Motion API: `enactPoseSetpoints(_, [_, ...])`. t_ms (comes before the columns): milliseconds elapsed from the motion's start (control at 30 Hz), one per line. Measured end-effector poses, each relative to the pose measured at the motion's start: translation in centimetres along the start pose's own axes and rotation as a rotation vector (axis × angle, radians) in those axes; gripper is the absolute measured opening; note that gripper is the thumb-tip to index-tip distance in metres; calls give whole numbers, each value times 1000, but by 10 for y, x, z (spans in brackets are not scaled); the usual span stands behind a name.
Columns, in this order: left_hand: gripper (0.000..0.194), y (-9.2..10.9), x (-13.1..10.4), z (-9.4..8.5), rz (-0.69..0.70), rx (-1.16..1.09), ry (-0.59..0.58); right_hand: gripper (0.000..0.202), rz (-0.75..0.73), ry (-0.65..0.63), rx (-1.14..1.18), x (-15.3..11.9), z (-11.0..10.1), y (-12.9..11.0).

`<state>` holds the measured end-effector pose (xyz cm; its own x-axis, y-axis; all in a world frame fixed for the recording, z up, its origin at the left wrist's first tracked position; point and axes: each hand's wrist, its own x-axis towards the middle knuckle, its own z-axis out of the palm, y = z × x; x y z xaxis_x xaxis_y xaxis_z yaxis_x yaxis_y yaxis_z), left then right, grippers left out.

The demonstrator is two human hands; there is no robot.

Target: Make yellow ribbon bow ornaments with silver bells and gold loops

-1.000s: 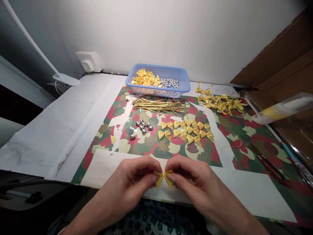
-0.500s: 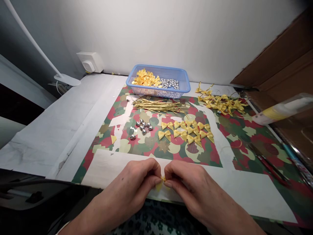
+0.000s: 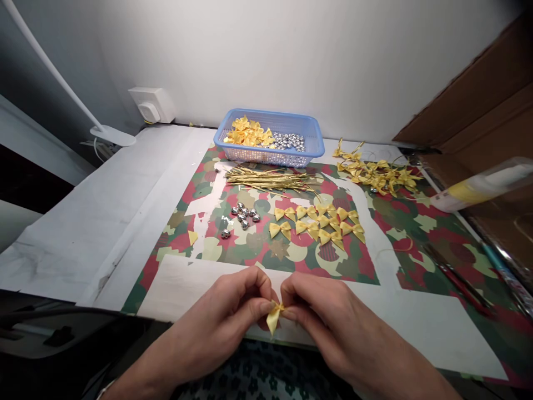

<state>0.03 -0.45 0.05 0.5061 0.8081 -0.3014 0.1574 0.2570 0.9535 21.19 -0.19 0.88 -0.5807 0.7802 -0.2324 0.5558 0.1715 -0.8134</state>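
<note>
Fingers of your left hand (image 3: 235,303) and right hand (image 3: 325,311) pinch one yellow bow (image 3: 273,321); right-side pile (image 3: 385,179) looks finished, loose bows (image 3: 328,222), bells (image 3: 242,216), gold ties (image 3: 270,180) look unused.

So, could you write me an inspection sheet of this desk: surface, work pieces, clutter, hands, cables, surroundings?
Surface: camouflage-patterned sheet, with white paper along the near edge.
Work pieces: yellow bow in hand; loose bows lying right of silver bells; gold wires farther back; blue basket holding more bows and bells; tangled pile of bows at far right.
Clutter: small yellow scrap at left; bottle at right.
Hands: left hand and right hand hold the yellow bow between their fingers.
Cables: thin white cable by the lamp base.
Surroundings: pale wall behind, brown cardboard at right.
</note>
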Motion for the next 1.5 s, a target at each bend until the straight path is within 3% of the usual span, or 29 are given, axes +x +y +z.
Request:
enactPoseSetpoints(333, [10, -6, 3, 2, -61, -293, -18, 21, 15, 1, -18, 0, -1, 2])
enactPoseSetpoints(433, [27, -11, 4, 4, -74, -365, 9, 21, -6, 21, 6, 1, -1, 3])
enactPoseSetpoints(500, [26, -13, 5, 6, -51, -406, 47, 20, -26, 34, 38, 3, -2, 3])
enactPoseSetpoints(733, [16, -11, 6, 8, -32, -464, 79, 21, 80, 15, 385, 10, -3, 1])
enactPoseSetpoints(900, [14, -7, 4, 8, -63, -438, 132, 22, 120, 186, 576, 9, 11, 6])
enactPoseSetpoints(1000, [14, -5, 3, 11, -40, -359, 199, 28, 149, 168, 667, 7, 16, 8])
enactPoseSetpoints(1100, [11, -4, 3, 13, -12, -304, 200, 23, 129, 143, 608, 6, 18, 7])
enactPoseSetpoints(1267, [10, -3, 5, 12, -54, -324, 140, 22, 93, 230, 472, 2, 19, 4])
enactPoseSetpoints(1500, [20, -6, 3, 12, 16, -87, 218, 27, 29, 259, 238, -2, 22, -1])
